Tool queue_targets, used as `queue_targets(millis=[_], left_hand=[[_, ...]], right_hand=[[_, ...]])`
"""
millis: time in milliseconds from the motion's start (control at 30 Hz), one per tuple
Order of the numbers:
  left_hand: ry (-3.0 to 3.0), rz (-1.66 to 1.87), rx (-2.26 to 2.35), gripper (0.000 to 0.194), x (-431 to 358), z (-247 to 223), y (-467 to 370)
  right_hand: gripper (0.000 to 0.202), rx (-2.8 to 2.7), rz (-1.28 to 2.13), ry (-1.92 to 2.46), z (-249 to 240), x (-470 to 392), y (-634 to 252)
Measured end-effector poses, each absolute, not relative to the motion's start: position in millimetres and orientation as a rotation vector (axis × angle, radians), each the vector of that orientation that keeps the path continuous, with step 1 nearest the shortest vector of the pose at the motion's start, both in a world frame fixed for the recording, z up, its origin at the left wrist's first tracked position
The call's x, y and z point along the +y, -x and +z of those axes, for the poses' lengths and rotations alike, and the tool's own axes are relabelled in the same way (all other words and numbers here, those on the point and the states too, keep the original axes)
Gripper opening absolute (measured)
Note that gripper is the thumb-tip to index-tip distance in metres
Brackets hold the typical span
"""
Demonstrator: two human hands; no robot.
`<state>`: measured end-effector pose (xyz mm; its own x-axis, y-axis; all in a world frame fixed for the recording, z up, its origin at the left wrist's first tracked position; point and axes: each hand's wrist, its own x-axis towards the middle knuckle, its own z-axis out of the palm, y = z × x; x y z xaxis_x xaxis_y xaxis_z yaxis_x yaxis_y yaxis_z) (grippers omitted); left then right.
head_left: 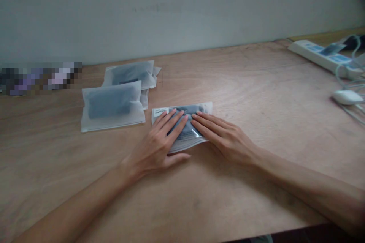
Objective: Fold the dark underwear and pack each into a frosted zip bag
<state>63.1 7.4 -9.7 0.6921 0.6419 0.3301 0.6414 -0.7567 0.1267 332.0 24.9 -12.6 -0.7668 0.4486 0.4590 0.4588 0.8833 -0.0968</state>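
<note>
Both hands lie flat on one bagged packet, fingers stretched out, gripping nothing. The left hand (159, 140) covers the left part, beside a printed white label (160, 112); the right hand (228, 136) presses its fingertips on the right part. That plastic packet (186, 141), with something dark inside, rests on the wooden counter (256, 83), right of several frosted bags, the nearest bag (111, 106) overlapping those behind (132, 73). Over to the far right I see a white power strip (319, 56) and a white plug-like block (346, 97) among cables.
</note>
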Motion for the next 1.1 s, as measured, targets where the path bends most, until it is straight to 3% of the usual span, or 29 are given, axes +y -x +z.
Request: queue_targets(millis=[100, 300, 433, 533, 633, 700, 800, 967, 1100], left_hand=[[-2.950, 0.659, 1.147, 0.059, 10, -13, -62], [-3.244, 0.840, 0.972, 0.041, 12, 0, -51], [-3.269, 0.992, 1.048, 0.047, 14, 15, -43], [-2.959, 1.560, 1.321, 0.060, 28, 20, -24], [-3.110, 1.396, 1.555, 0.036, 48, 25, 12], [-3.103, 1.258, 1.741, 0.033, 61, 27, 42], [-2.872, 1.031, 1.996, 0.043, 76, 23, 83], [-2.872, 0.975, 1.734, 0.055, 96, 6, 123], [-2.948, 0.846, 1.737, 0.065, 86, 11, 98]], right_hand=[[0.054, -2.550, -0.050, 0.615, -13, 25, -331], [0.069, -2.550, 0.090, 0.600, -12, 22, -334], [0.085, -2.446, 0.100, 0.623, -9, 20, -334], [0.088, -2.375, 0.043, 0.697, -11, 20, -333], [0.082, -2.431, 0.059, 0.772, -15, 22, -332], [0.074, -2.480, 0.076, 0.802, -17, 24, -332], [0.063, -2.533, 0.094, 0.819, -17, 25, -331], [0.053, -2.578, 0.142, 0.858, -14, 25, -331], [0.047, -2.606, 0.165, 0.849, -15, 26, -332]])
